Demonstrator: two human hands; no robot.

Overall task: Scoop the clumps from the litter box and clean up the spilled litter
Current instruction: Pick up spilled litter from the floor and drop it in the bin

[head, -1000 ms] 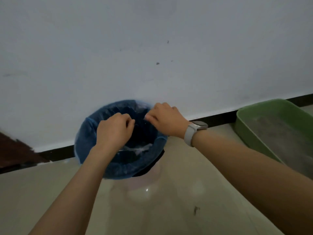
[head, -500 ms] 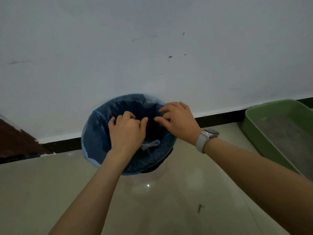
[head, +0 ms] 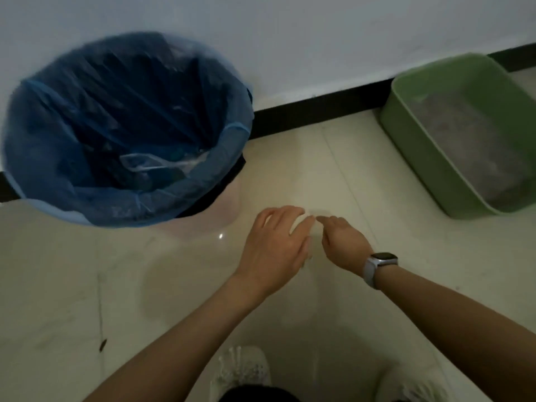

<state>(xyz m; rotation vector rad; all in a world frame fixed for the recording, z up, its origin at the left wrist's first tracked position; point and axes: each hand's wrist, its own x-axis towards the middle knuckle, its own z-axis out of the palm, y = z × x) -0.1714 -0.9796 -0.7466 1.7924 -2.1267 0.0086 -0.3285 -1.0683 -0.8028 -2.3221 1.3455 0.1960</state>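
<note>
left hand (head: 274,248) fingers spread | right hand (head: 342,245) loosely curled | litter box (head: 452,134) well right

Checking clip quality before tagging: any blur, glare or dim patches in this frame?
Head view: dim overall; the bin liner rim smears with motion blur at top; a small glare spot on the floor tiles; both hands soft; the baseboard bends with wide-angle distortion.
</note>
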